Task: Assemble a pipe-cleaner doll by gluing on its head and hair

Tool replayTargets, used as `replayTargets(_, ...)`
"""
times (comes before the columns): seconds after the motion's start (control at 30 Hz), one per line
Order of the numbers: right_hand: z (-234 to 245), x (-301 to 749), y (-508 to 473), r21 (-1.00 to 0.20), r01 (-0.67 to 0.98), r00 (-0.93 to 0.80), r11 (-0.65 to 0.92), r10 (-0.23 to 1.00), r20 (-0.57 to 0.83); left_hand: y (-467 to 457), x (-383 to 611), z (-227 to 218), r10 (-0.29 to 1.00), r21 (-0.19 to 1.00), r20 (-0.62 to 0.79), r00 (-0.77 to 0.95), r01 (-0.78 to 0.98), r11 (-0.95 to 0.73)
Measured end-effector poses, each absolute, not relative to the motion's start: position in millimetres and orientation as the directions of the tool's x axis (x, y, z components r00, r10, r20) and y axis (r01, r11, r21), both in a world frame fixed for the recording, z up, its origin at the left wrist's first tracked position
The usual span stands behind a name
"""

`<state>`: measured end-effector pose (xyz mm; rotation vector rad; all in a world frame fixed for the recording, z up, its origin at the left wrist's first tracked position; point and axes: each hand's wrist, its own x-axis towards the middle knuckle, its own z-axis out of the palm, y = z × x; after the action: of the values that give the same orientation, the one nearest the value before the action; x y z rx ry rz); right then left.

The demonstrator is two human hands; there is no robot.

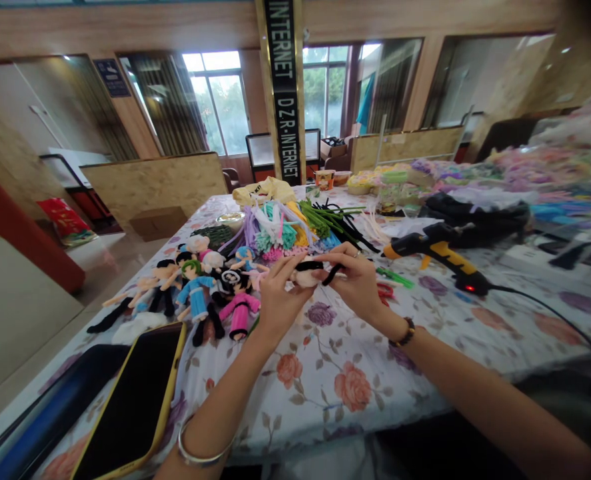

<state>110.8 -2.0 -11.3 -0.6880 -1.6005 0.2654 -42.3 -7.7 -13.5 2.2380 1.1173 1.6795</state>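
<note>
Both hands are raised over the floral tablecloth, working on one small item in front of the pipe cleaner bundles. My left hand (281, 293) is closed around a small pale, fuzzy doll part (306, 277) with a black band across its top. Pinched in my right hand (358, 280) is a black pipe cleaner (332, 274), its end bent down beside the pale part. Fingers hide some of both pieces. Left of my hands lies a cluster of finished-looking fuzzy dolls, including one in blue with green hair (195, 293) and one in pink (238, 310).
A hot glue gun (440, 250) with a lit red light rests at the right, its cord trailing off. Red-handled scissors (385, 291) lie near my right wrist. Pipe cleaner bundles (280, 230) stand behind my hands. A yellow-cased phone (135, 400) is at the front left.
</note>
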Motion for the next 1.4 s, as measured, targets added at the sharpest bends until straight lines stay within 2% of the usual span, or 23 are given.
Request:
replayTargets(0.17, -11, 109, 0, -0.558, 0.256, 0.064, 0.79, 0.562, 0.825, -10, -41, -14, 0.635, 0.515, 0.76, 0.142, 0.464, -0.721)
replayTargets(0.27, -10, 112, 2, -0.594, 0.249, 0.116, 0.765, 0.585, 0.803, -7, -41, -18, 0.685, 0.607, 0.717, 0.126, 0.369, -0.704)
replayTargets(0.4, -9, 119, 8, -0.668, 0.284, 0.266, 0.688, 0.612, 0.744, -2, -42, -21, 0.757, 0.729, 0.652, 0.051, 0.232, -0.644)
replayTargets(0.53, -14, 124, 18, -0.694, 0.453, 0.184, 0.56, 0.702, 0.688, 2, -43, -19, 0.766, 0.758, 0.642, -0.018, 0.16, -0.632)
replayTargets(0.63, -19, 124, 23, -0.731, 0.485, 0.159, 0.479, 0.774, 0.613, 5, -46, -17, 0.808, 0.81, 0.585, -0.072, 0.1, -0.578)
replayTargets(0.8, -19, 119, 22, -0.862, 0.237, 0.056, 0.447, 0.88, 0.472, 14, -49, -22, 0.846, 0.846, 0.532, -0.043, 0.001, -0.533)
replayTargets(0.97, -16, 112, 13, -0.824, 0.023, -0.041, 0.566, 0.824, 0.565, 13, -46, -28, 0.877, 0.892, 0.449, 0.17, -0.142, -0.429)
replayTargets(1.1, -18, 105, 6, -0.808, -0.118, -0.059, 0.577, 0.809, 0.585, 13, -44, -30, 0.859, 0.893, 0.451, 0.245, -0.122, -0.434)
replayTargets(1.17, -20, 102, 5, -0.799, -0.144, -0.048, 0.585, 0.802, 0.596, 14, -45, -30, 0.843, 0.867, 0.495, 0.211, -0.064, -0.493)
replayTargets(1.27, -25, 101, 6, -0.779, -0.098, -0.026, 0.619, 0.781, 0.624, 13, -47, -27, 0.81, 0.818, 0.564, 0.162, 0.021, -0.574)
replayTargets(1.4, -29, 103, 7, -0.762, 0.021, 0.008, 0.647, 0.762, 0.648, 8, -45, -21, 0.807, 0.83, 0.55, 0.214, -0.036, -0.557)
